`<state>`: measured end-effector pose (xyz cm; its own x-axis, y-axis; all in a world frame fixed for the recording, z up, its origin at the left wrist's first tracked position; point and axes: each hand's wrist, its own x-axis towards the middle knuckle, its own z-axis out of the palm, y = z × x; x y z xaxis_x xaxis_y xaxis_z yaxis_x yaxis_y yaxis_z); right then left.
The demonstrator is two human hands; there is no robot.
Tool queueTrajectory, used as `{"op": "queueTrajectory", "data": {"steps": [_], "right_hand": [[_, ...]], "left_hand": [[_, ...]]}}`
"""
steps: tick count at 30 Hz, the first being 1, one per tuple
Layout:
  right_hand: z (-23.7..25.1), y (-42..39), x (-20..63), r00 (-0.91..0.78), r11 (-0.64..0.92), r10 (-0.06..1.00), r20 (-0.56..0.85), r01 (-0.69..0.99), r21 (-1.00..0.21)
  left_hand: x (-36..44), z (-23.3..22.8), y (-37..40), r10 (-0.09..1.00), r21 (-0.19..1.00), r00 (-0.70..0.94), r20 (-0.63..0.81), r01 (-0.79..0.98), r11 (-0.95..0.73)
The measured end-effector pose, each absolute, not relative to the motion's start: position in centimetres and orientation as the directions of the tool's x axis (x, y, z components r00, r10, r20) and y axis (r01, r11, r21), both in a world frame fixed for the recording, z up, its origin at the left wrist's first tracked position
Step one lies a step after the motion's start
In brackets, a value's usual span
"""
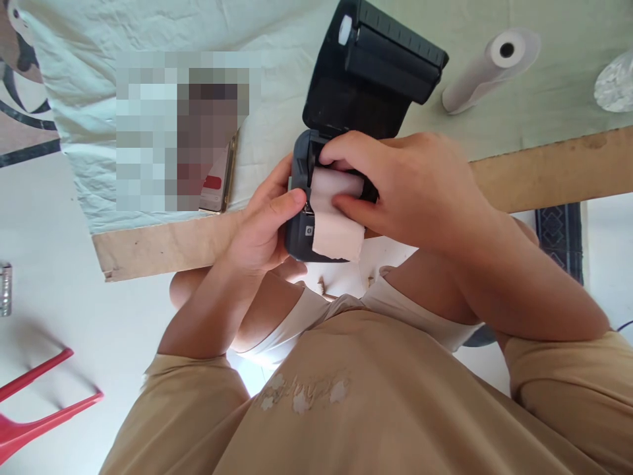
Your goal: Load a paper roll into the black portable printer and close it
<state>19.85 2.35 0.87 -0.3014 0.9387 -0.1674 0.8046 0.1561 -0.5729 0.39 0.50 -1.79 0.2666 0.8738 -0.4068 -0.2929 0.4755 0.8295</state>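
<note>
A small black receipt printer [297, 231] is held over the table's front edge, its lid [361, 112] swung up and away from me. Wrapped around the printer's left side is my left hand [270, 221], with the thumb along the rim. My right hand [395, 185] reaches into the paper bay, its thumb and fingers closed around a small roll of receipt paper [339, 188]. The roll's loose end hangs over the printer's front toward me. Part of the roll is hidden by my right fingers.
A longer white paper roll [494, 66] lies on the cloth-covered table [277, 39] at the back right, near a clear crumpled plastic item [616, 82]. A phone [220, 185], partly blurred out, is at left. Red stool legs [49, 376] stand on the floor.
</note>
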Motion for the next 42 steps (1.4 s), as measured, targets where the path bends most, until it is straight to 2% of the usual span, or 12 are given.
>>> {"op": "queueTrajectory", "data": {"steps": [6,9,11,13,16,21,28,33,35,36,39,42], "right_hand": [[2.0,2.4,20.8,-0.354,0.154,0.930,-0.097,0.616,-0.773],[1.7,2.9,21.7,-0.277,0.076,0.961,0.010,0.229,-0.970],[1.0,3.7,22.0,-0.132,0.020,0.991,0.023,-0.022,-1.000],[0.0,4.5,22.0,-0.002,-0.055,0.998,-0.055,-0.129,-0.990],[-1.3,5.1,22.0,0.081,-0.103,0.992,-0.101,0.022,-0.994],[-2.0,4.6,22.6,0.024,0.105,0.991,0.130,0.450,-0.887],[-4.7,5.5,23.6,-0.094,0.090,0.995,0.029,0.748,-0.658],[-3.2,5.1,24.7,-0.110,0.287,0.932,0.346,0.807,-0.515],[-1.8,5.3,25.5,0.003,0.198,0.919,0.395,0.861,-0.468],[-1.3,5.7,25.9,0.105,0.061,0.931,0.349,0.899,-0.434],[-0.9,7.3,26.2,0.311,-0.238,0.944,0.112,0.873,-0.425],[-1.6,8.8,25.8,0.375,-0.365,0.925,-0.068,0.822,-0.437]], "left_hand": [[0.4,-2.2,0.5,0.893,0.808,0.260,-0.368,-0.386,0.445],[0.6,-2.4,0.6,0.916,0.805,0.174,-0.360,-0.438,0.400],[0.7,-2.5,0.8,0.912,0.805,0.159,-0.378,-0.430,0.409],[0.7,-2.6,1.0,0.904,0.799,0.168,-0.394,-0.423,0.427],[0.5,-2.8,1.1,0.900,0.794,0.178,-0.397,-0.426,0.434],[0.2,-3.2,0.9,0.913,0.790,0.203,-0.353,-0.459,0.407],[0.4,-3.0,0.8,0.917,0.752,0.208,-0.339,-0.526,0.398],[0.5,-2.2,1.0,0.892,0.754,0.188,-0.412,-0.480,0.449],[0.4,-2.1,1.0,0.889,0.762,0.182,-0.420,-0.461,0.454],[0.4,-2.0,1.1,0.891,0.768,0.178,-0.418,-0.455,0.451],[0.4,-2.0,1.1,0.889,0.785,0.195,-0.415,-0.417,0.458],[0.4,-1.8,1.1,0.882,0.789,0.212,-0.421,-0.394,0.471]]}}
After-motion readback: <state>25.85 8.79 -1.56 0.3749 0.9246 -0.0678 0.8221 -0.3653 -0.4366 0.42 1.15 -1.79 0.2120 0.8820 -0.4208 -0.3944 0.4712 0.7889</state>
